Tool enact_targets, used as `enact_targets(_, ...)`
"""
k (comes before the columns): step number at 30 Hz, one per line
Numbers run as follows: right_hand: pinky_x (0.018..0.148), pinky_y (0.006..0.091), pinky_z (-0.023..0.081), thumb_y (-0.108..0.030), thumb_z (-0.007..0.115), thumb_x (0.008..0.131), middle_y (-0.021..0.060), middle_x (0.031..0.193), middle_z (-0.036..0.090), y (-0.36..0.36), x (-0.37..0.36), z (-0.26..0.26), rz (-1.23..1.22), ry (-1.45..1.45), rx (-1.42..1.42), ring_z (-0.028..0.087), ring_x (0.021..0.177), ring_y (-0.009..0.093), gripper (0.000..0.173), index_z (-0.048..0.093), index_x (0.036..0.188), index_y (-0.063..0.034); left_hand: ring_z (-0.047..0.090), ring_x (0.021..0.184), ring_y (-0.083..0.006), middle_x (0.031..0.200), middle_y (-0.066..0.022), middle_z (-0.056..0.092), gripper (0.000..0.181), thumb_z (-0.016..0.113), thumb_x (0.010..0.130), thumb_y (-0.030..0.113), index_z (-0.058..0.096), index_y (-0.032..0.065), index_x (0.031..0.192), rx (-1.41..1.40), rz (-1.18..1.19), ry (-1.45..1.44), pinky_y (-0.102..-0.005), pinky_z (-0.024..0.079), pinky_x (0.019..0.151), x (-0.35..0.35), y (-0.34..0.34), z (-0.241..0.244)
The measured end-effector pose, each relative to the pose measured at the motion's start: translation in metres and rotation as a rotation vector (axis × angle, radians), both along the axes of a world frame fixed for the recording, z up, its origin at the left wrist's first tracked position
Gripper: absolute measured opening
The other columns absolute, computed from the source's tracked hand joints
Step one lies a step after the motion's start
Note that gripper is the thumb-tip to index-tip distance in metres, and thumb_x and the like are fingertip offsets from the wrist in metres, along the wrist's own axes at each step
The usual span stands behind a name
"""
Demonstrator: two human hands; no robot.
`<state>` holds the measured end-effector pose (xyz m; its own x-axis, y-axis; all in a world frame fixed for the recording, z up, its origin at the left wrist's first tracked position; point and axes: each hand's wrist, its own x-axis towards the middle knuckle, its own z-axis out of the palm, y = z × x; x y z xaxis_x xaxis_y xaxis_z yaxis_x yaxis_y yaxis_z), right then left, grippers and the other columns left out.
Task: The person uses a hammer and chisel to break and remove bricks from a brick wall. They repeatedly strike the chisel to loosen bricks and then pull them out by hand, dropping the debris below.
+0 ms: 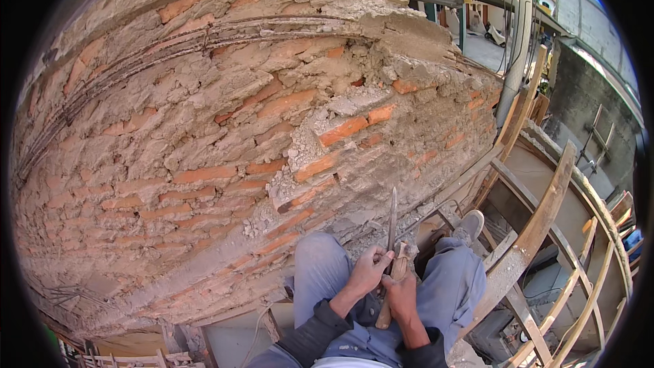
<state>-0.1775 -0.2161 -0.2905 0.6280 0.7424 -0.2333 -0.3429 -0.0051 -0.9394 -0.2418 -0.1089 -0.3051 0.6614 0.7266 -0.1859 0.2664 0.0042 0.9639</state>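
Note:
My left hand [367,272] grips a pointed steel chisel [392,220], its tip aimed up and away from me. Close beside it, my right hand [402,294] is wrapped around the wooden handle [384,315] of a hammer. The hammer's head [407,250], dusty and grey, sits just above my right fist. Both tools are held between my knees, clear of the brick wall [204,175]. Its mortar is broken and rough, with orange bricks [343,131] laid bare in front of me. The lower shaft of the chisel is partly hidden by my hands.
Rusty reinforcing bars [204,41] run along the upper wall. To my right, a wooden plank [531,225] and timber framing [577,276] stand over a drop. A grey pipe [513,46] rises at the wall's far end. Rubble [375,227] lies along the wall's foot.

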Motion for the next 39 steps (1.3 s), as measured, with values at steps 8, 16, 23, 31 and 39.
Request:
enact_targets(8, 0.07, 0.0277, 0.051, -0.004, 0.065, 0.086, 0.0084, 0.089, 0.064, -0.008, 0.007, 0.021, -0.081, -0.103, 0.076, 0.062, 0.077, 0.013, 0.026, 0.055, 0.109, 0.0011, 0.056, 0.064, -0.011, 0.08, -0.0028, 0.055, 0.025, 0.045, 0.105, 0.027, 0.05, 0.003, 0.101, -0.239, 0.263, -0.393, -0.0278, 0.05, 0.054, 0.023, 0.002, 0.019)
enact_targets(16, 0.044, 0.0256, 0.043, -0.004, 0.068, 0.088, 0.0028, 0.069, 0.056, -0.023, 0.014, 0.072, -0.163, -0.104, 0.05, 0.053, 0.048, 0.011, 0.022, 0.054, 0.103, 0.0007, 0.05, 0.055, -0.0081, 0.083, -0.0017, 0.051, 0.027, 0.042, 0.106, 0.027, 0.047, 0.0019, 0.116, -0.3, 0.2, -0.632, -0.024, 0.042, 0.039, 0.045, 0.024, 0.116)
enact_targets(23, 0.044, 0.0242, 0.043, -0.003, 0.065, 0.089, 0.0031, 0.067, 0.054, -0.033, 0.022, 0.128, -0.162, -0.128, 0.158, 0.052, 0.047, 0.01, 0.02, 0.053, 0.105, 0.0004, 0.05, 0.054, -0.0088, 0.082, -0.0028, 0.052, 0.026, 0.044, 0.105, 0.024, 0.051, 0.0012, 0.116, -0.429, 0.178, -0.764, -0.0249, 0.043, 0.04, 0.095, 0.044, 0.16)
enact_targets(31, 0.042, 0.0264, 0.043, -0.006, 0.06, 0.09, 0.0021, 0.06, 0.047, -0.045, 0.032, 0.159, -0.225, -0.245, 0.208, 0.048, 0.043, 0.012, 0.021, 0.053, 0.108, 0.0025, 0.052, 0.057, -0.0129, 0.081, -0.0053, 0.052, 0.019, 0.045, 0.104, 0.021, 0.049, 0.0029, 0.106, -0.597, 0.305, -0.893, -0.0276, 0.045, 0.043, 0.136, 0.043, 0.176)
enact_targets(39, 0.045, 0.0282, 0.046, -0.006, 0.056, 0.096, 0.0034, 0.059, 0.047, -0.033, 0.039, 0.18, -0.521, -0.45, 0.915, 0.052, 0.047, 0.014, 0.02, 0.046, 0.111, 0.001, 0.057, 0.06, -0.0185, 0.074, -0.0065, 0.053, 0.022, 0.045, 0.104, 0.019, 0.05, 0.0029, 0.089, -0.805, 0.344, -1.022, -0.0345, 0.054, 0.053, 0.163, 0.04, 0.218)
